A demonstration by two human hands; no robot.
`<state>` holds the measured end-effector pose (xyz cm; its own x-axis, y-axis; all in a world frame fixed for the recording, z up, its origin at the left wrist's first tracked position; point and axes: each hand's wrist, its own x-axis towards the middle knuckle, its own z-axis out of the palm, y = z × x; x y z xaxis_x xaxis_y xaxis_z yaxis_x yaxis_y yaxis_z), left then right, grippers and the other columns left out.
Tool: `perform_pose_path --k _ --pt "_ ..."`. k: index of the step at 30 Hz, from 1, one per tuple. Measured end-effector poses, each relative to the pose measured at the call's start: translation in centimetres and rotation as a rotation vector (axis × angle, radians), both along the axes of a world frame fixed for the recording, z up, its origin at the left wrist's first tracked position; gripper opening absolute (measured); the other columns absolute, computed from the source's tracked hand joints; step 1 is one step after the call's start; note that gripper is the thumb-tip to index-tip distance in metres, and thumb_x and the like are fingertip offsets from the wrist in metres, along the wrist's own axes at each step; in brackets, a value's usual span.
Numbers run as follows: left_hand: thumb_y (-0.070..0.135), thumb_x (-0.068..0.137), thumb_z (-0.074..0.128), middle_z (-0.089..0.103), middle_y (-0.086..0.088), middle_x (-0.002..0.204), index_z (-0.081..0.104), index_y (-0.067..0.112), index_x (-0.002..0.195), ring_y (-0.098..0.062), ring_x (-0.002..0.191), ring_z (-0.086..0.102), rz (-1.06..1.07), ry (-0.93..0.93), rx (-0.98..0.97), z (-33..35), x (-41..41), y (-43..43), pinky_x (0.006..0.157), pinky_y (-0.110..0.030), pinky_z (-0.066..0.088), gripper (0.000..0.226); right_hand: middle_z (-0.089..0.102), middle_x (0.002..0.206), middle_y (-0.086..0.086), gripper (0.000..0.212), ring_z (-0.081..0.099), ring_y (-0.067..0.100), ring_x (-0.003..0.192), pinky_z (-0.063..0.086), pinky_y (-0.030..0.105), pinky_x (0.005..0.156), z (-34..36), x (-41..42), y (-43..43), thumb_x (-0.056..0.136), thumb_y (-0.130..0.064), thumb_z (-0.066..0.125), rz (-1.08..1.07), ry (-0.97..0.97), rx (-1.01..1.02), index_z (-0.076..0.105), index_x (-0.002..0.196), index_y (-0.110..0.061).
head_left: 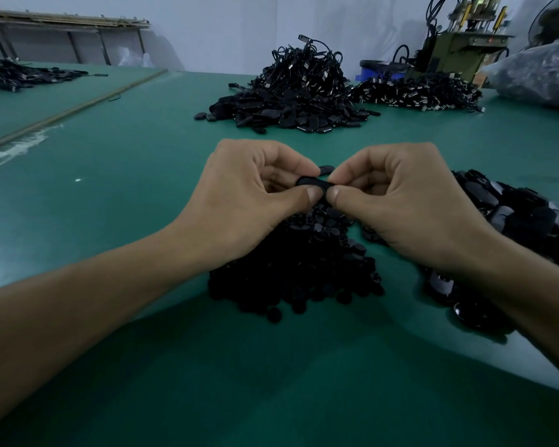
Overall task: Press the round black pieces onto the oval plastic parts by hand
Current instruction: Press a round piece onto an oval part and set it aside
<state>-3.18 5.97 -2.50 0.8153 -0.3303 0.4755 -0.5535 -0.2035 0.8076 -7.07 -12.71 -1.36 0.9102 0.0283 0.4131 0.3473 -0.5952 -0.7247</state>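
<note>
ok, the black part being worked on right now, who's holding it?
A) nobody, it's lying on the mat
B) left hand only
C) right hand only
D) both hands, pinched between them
D: the left hand and the right hand each pinch one end of the black part between thumb and fingers, above the pile of round black pieces.

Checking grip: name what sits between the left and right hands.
A black oval plastic part, pinched by left hand and right hand; seen in head view.
</note>
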Motion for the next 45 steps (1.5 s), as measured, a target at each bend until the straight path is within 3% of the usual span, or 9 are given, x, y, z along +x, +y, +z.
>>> perform_pose_path --k 5,10,12,17,24,31,45 --pt "0.008 0.08 0.082 0.076 0.001 0.076 0.073 0.024 0.086 -0.005 0.063 0.068 -0.01 0.027 0.0 0.18 0.04 0.19 0.071 -0.027 0.06 0.019 0.075 0.074 -0.004 0.006 0.071 0.012 0.067 0.06 0.033 0.068 0.1 -0.05 -0.14 0.084 -0.021 0.076 0.021 0.0 -0.018 0.072 0.08 -0.024" --pt "0.002 0.082 0.079 0.075 -0.009 0.08 0.073 0.02 0.086 -0.011 0.064 0.068 -0.048 0.077 -0.005 -0.01 0.14 0.27 0.074 -0.035 0.06 0.02 0.075 0.074 -0.01 0.006 0.069 0.001 0.065 0.054 0.017 0.064 0.08 0.06 -0.21 0.083 -0.023 0.078 0.056 0.025 -0.022 0.073 0.08 -0.025" --pt "0.001 0.081 0.079 0.075 -0.011 0.081 0.073 0.019 0.087 -0.014 0.064 0.068 -0.055 0.091 -0.006 -0.09 0.14 0.23 0.075 -0.036 0.06 0.02 0.075 0.073 -0.011 0.008 0.069 0.001 0.065 0.054 0.017 0.064 0.1 0.06 -0.31 0.082 -0.024 0.079 0.054 0.034 -0.039 0.073 0.079 -0.026" --pt "0.001 0.081 0.08 0.075 -0.011 0.08 0.073 0.018 0.085 -0.012 0.063 0.067 -0.058 0.093 0.013 -0.15 -0.04 -0.04 0.071 -0.033 0.061 0.019 0.074 0.07 -0.01 0.009 0.067 0.002 0.06 0.052 0.019 0.059 0.07 0.13 -0.32 0.081 -0.024 0.08 0.023 0.033 -0.057 0.072 0.075 -0.025" --pt "0.002 0.079 0.081 0.076 -0.005 0.074 0.072 0.018 0.082 -0.007 0.059 0.068 -0.058 0.104 0.034 0.39 0.22 -0.05 0.062 -0.019 0.058 0.018 0.071 0.064 -0.011 0.01 0.06 -0.003 0.052 0.045 0.015 0.052 0.05 0.3 0.06 0.079 -0.021 0.078 -0.024 0.027 -0.047 0.071 0.073 -0.024" --pt "-0.002 0.079 0.079 0.076 -0.007 0.075 0.073 0.018 0.08 -0.007 0.06 0.069 -0.109 0.141 0.038 0.09 0.28 0.29 0.06 -0.016 0.055 0.021 0.075 0.073 -0.006 0.009 0.069 0.005 0.064 0.054 0.024 0.065 0.1 0.19 -0.36 0.08 -0.023 0.08 0.051 0.09 -0.047 0.072 0.078 -0.024" --pt "-0.002 0.081 0.078 0.077 -0.003 0.076 0.072 0.017 0.084 -0.003 0.059 0.068 -0.091 0.108 0.048 0.0 0.53 0.3 0.061 -0.015 0.055 0.02 0.075 0.073 -0.005 0.009 0.07 0.007 0.063 0.054 0.02 0.061 -0.05 0.37 -0.51 0.081 -0.021 0.08 0.066 0.075 -0.021 0.072 0.079 -0.023"
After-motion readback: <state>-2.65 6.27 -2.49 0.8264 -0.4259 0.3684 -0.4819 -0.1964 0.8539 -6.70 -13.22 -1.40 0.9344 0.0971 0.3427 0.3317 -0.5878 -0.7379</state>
